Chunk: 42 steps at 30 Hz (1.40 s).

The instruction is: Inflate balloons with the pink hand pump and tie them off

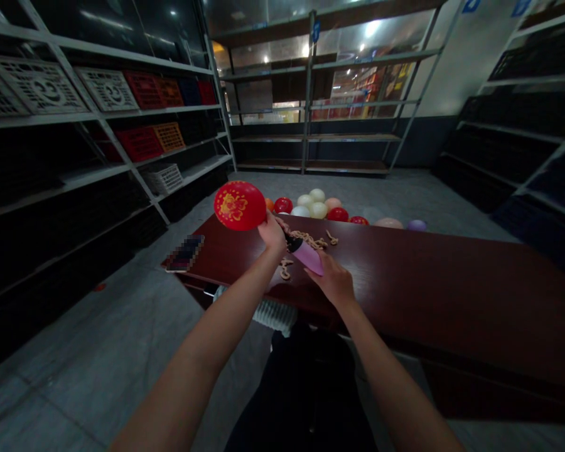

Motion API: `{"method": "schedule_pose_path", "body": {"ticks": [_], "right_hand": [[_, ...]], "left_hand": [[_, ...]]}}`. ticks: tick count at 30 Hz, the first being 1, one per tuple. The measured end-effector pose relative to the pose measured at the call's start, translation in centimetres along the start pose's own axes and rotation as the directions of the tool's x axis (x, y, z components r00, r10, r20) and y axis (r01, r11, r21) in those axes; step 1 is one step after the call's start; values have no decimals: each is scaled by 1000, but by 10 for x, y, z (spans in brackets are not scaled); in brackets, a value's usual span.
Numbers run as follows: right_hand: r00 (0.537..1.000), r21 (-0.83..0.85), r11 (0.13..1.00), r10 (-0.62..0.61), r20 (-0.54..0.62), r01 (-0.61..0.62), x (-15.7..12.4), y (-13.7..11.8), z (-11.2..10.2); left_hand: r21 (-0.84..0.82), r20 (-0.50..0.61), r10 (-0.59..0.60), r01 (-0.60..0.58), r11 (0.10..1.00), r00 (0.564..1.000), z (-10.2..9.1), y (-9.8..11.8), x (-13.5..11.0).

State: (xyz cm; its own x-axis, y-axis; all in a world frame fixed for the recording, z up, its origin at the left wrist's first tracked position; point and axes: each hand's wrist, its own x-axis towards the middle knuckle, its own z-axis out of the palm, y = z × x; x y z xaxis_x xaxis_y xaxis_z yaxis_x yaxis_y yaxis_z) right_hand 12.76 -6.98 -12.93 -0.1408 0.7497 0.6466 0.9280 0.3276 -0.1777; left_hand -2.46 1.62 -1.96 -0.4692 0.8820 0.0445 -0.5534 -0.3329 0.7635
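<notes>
My left hand (274, 233) is closed around the neck of an inflated red balloon (240, 206) with a yellow print, held above the table's left part. In my right hand (335, 280), fingers wrap round the lilac body of a balloon pump (307, 256). The pump's dark end points up and left toward my left hand; whether it touches the balloon's neck is hidden. Below and behind the hands, a heap of beige curled pieces (311, 238) lies on the table. Another beige piece (285, 269) lies nearer the front edge, and a small one (331, 237) lies farther back.
The dark brown table (442, 289) stretches to the right. A pixelated flat object (186, 253) lies at its left corner. Several balloons (317, 209) rest beyond the far edge. A ribbed pale cloth (275, 315) is under the front edge. Shelves with crates (141, 143) stand left.
</notes>
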Motion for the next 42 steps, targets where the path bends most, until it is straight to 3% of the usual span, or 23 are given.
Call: {"method": "schedule_pose_path", "body": {"ticks": [13,18,25,32,37,42], "right_hand": [[994,37,994,-107,10,106,-1,-8,-12],[991,39,991,-131,4,130,-1,-6,-10],[998,-30,999,-28,-59,27,-1,-1,-5],[996,18,998,60,-60,-60,1,1,-3],[994,13,996,93,-56,-93,1,2,-3],[994,9,995,104,-34,-103,1,3,0]], "left_hand": [[-47,-94,56,-61,997,994,-30,86,41],[-48,-123,83,-90,995,989,-28,102,51],[-54,-76,102,-106,993,992,-1,80,49],[-5,52,47,-46,999,998,26,25,13],[50,76,-33,30,998,997,32,-11,-14],[38,78,-56,53,998,995,28,-16,-12]]}}
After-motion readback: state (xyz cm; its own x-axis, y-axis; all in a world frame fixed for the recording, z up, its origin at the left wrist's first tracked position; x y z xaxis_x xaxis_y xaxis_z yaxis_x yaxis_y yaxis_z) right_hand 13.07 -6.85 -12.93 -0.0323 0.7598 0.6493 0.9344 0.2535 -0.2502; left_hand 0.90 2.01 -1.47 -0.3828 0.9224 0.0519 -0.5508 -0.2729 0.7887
